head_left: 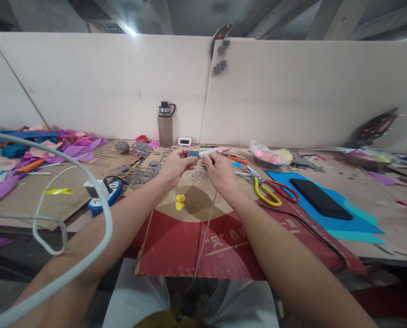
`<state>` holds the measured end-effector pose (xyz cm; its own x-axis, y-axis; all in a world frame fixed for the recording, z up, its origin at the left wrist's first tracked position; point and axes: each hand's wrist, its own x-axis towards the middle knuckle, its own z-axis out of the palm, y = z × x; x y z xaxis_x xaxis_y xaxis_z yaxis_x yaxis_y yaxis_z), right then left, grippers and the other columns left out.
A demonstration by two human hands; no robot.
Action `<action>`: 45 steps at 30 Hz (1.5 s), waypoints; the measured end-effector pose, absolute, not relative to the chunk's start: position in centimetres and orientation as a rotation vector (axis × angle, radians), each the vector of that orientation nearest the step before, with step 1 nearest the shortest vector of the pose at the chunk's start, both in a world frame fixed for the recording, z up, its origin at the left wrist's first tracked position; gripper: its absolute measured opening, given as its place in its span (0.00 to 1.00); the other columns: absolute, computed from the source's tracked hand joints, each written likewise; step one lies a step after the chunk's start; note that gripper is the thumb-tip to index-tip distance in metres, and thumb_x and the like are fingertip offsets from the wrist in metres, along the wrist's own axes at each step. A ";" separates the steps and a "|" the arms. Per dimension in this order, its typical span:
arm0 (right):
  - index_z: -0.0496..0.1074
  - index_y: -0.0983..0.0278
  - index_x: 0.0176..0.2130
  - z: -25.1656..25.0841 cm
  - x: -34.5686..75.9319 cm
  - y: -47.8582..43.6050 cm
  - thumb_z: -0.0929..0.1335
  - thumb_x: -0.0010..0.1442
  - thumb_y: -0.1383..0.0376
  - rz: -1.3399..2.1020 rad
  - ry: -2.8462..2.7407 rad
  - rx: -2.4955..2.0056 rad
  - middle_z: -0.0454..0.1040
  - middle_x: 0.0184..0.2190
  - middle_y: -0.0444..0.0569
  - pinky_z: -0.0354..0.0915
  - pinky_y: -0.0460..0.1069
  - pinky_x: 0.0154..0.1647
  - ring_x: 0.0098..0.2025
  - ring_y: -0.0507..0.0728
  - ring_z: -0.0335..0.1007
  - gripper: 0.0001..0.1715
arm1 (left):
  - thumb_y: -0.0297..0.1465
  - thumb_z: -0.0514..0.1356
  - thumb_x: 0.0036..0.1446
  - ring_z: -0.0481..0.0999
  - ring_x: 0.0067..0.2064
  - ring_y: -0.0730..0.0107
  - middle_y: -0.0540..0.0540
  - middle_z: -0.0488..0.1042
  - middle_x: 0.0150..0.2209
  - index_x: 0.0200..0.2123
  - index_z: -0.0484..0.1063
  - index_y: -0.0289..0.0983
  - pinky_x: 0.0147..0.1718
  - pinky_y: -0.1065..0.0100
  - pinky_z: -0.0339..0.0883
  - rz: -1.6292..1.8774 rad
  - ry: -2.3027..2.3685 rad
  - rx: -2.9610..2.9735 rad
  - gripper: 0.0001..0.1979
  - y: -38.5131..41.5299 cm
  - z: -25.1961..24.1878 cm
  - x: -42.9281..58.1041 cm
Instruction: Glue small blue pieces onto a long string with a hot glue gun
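Observation:
My left hand [176,166] is closed in a pinch over the cardboard, its fingertips on a small blue piece [194,155] whose kind I cannot make out. Close beside it, my right hand [220,172] is pinched too, its fingertips almost meeting the left ones. A thin pale thread [208,228] runs down from under the right hand and over the front edge of the red and brown cardboard [176,241]. Two small yellow petal-like pieces [180,202] lie below the hands. The fingers partly hide what is between them.
Yellow-and-red-handled scissors [267,191] and a black phone [321,198] on blue sheets [360,223] lie right. A bottle [165,125] and small clock [184,141] stand behind. Left are a blue power socket [104,198] and coloured scraps [67,148]. A white cable [106,218] loops across the near left.

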<state>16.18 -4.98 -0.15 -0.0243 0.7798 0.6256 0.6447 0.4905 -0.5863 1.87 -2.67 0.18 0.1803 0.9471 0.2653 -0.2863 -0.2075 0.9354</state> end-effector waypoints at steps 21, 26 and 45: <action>0.69 0.63 0.21 -0.1 16.4 -5.0 0.60 0.62 0.55 0.150 -1.692 -1.263 0.71 0.20 0.46 0.53 0.48 0.28 0.23 0.53 0.62 0.25 | 0.25 0.64 0.43 0.72 0.28 0.78 0.48 0.74 0.28 0.31 0.72 0.32 0.29 0.73 0.63 1.245 0.692 1.438 0.08 -3.9 0.4 2.5; 0.68 0.63 0.19 0.1 16.5 -5.2 0.60 0.62 0.55 0.152 -1.665 -1.278 0.70 0.18 0.46 0.53 0.48 0.28 0.21 0.52 0.61 0.25 | 0.25 0.65 0.43 0.71 0.28 0.78 0.48 0.74 0.28 0.30 0.71 0.32 0.29 0.72 0.63 1.222 0.670 1.409 0.08 -4.1 0.6 2.6; 0.68 0.62 0.19 0.3 16.3 -5.7 0.60 0.63 0.56 0.062 -1.724 -1.267 0.71 0.19 0.46 0.54 0.49 0.30 0.24 0.54 0.64 0.25 | 0.30 0.66 0.43 0.71 0.29 0.78 0.49 0.73 0.28 0.29 0.72 0.33 0.29 0.73 0.62 1.160 0.730 1.505 0.09 -3.5 0.2 2.2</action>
